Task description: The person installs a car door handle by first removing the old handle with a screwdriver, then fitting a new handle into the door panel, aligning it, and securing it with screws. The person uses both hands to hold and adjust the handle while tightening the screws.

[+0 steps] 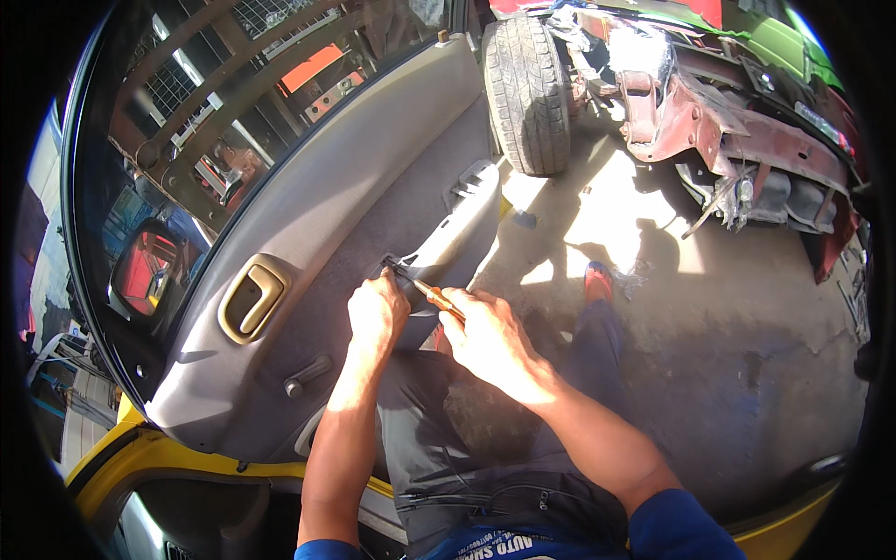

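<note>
My right hand [493, 345] is wrapped round a screwdriver [439, 299] with an amber handle. The shaft slants up and left toward the near end of the grey armrest [446, 245] on a car door. My left hand [378, 313] is closed at that same end, beside the screwdriver's tip. Its fingertips are pressed together, and what they pinch is hidden. The armrest lies along the grey door panel [373, 201]. Left of my hands, a tan inner door handle [254, 299] sits in the panel, with a window crank [308, 375] below it.
A side mirror [151, 271] shows through the door's window. Ahead stands a worn tyre [527, 93], and to its right a red, stripped vehicle front [719, 140] with exposed metal. A yellow door sill edge [168, 455] runs below the panel. Sunlit concrete floor [691, 327] lies to the right.
</note>
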